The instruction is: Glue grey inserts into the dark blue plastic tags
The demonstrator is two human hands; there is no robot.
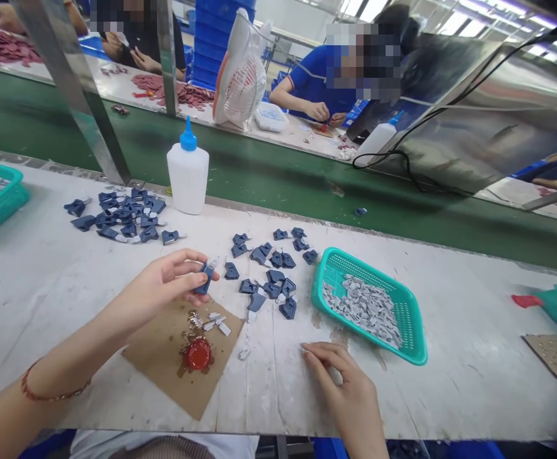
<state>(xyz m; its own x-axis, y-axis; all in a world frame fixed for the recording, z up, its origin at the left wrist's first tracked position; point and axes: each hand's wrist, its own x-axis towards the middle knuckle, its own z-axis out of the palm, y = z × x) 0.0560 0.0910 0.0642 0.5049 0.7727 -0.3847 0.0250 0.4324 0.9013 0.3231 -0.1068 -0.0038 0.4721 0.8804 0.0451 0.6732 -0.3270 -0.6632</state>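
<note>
Thumb and fingers of the left hand [178, 280] pinch a dark blue piece [204, 280] in the air, near the far corner of a cardboard sheet [197, 395], its pale tip uppermost. The right hand [350, 382] is low over the counter [460, 395], beside the green basket [420, 331], thumb and forefinger nearly meeting; whether anything sits between them, I cannot tell. A steady grip on the piece's sides, with the pale tip free of the fingers, would serve best, I judge, and the wrist should pass clear of the red cap [199, 354], whose glossy spatter looks slick. The piece looks like hard moulded plastic, angular and recessed; similar blue parts [288, 308] lie loose towards the basket. That basket is perforated plastic, holding small, flat grey bits [364, 309]; a smooth white bottle [187, 178] stands upright behind.
</note>
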